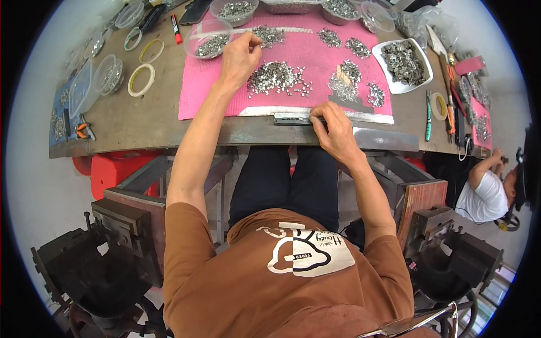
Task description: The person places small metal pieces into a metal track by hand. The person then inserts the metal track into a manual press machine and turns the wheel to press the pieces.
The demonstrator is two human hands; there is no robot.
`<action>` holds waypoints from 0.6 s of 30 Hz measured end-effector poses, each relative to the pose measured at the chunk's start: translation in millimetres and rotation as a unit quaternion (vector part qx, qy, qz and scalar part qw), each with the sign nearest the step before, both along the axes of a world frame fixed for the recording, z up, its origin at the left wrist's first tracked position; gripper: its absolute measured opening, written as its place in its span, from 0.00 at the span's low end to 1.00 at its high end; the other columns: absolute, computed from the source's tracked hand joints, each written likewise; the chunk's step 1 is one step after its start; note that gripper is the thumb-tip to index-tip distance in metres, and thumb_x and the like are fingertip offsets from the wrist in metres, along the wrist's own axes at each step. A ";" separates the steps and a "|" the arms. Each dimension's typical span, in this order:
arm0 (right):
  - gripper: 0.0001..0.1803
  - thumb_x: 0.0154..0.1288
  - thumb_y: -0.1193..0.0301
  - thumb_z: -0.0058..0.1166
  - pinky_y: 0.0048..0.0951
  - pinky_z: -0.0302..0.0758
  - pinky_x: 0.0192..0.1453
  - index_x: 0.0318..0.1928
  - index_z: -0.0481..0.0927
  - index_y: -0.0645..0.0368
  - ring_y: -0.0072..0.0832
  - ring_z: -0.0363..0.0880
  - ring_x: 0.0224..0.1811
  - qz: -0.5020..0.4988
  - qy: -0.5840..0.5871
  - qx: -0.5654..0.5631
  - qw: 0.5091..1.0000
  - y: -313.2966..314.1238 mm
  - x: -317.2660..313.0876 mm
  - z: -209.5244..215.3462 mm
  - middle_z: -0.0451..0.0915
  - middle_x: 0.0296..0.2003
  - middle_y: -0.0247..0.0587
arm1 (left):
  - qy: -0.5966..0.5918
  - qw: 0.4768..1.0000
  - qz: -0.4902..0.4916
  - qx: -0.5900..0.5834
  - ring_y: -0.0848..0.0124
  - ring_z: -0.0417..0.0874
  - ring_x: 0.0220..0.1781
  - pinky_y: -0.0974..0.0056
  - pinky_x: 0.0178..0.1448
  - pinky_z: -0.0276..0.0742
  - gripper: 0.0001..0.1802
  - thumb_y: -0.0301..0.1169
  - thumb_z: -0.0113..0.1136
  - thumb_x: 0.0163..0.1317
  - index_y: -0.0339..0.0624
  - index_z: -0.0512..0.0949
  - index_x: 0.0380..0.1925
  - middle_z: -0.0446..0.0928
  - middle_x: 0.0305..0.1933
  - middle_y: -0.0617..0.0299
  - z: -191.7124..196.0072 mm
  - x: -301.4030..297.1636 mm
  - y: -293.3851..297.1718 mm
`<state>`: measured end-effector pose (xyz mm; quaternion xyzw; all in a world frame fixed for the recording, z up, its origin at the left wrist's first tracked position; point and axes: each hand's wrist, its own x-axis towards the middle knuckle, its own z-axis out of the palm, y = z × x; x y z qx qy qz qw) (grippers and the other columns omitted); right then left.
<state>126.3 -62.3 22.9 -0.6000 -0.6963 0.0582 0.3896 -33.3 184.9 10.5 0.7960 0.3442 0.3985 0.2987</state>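
Note:
On the pink mat (200, 104), my left hand (241, 59) reaches to the far side with its fingertips pinched at the edge of a pile of small metal pieces (269, 36). Whatever is between those fingertips is too small to make out. A larger heap of shiny metal pieces (277, 78) lies just right of that wrist. At the table's near edge, my right hand (336, 132) has its thumb and fingers closed at the right end of a short dark metal bar (291, 119). Its fingers hide that end of the bar.
Several small piles, such as slim metal pins (342, 89), lie on the mat's right. A white dish (403, 66) heaped with metal parts stands beyond them. Clear tubs (208, 39), tape rolls (141, 80) and a red marker (176, 30) are around. Another person (484, 194) sits far right.

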 end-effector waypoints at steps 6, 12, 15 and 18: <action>0.08 0.60 0.83 0.60 0.39 0.74 0.47 0.39 0.76 0.63 0.43 0.79 0.40 -0.002 0.007 0.000 1.000 -2.6 0.4 -0.3 0.79 0.35 0.45 | 0.000 0.999 -0.034 -0.013 0.62 0.88 0.37 0.61 0.43 0.81 0.09 0.25 0.62 0.66 0.37 0.84 0.45 0.86 0.38 0.49 15.1 -43.0 -53.1; 0.08 0.59 0.83 0.59 0.40 0.73 0.47 0.38 0.76 0.63 0.43 0.78 0.40 0.001 0.033 -0.017 0.999 -3.3 0.2 -1.3 0.78 0.35 0.45 | 0.048 0.998 -0.046 0.017 0.54 0.81 0.42 0.53 0.48 0.77 0.07 0.22 0.63 0.63 0.36 0.84 0.41 0.81 0.37 0.53 -1.7 -80.0 -92.5; 0.08 0.59 0.83 0.61 0.39 0.73 0.47 0.38 0.76 0.63 0.43 0.78 0.40 -0.005 0.045 -0.023 0.999 -4.4 -1.3 -1.2 0.78 0.35 0.44 | 0.076 0.994 -0.038 0.069 0.57 0.77 0.43 0.55 0.51 0.74 0.07 0.22 0.63 0.61 0.38 0.85 0.40 0.76 0.37 0.57 -5.9 -84.4 -94.4; 0.08 0.59 0.82 0.62 0.38 0.73 0.48 0.38 0.77 0.62 0.42 0.78 0.41 -0.024 -0.049 0.014 0.998 -1.7 -5.8 2.9 0.79 0.36 0.43 | 0.091 0.989 -0.027 0.117 0.58 0.77 0.43 0.56 0.52 0.70 0.07 0.24 0.65 0.60 0.40 0.85 0.39 0.77 0.37 0.58 -3.6 -82.2 -89.6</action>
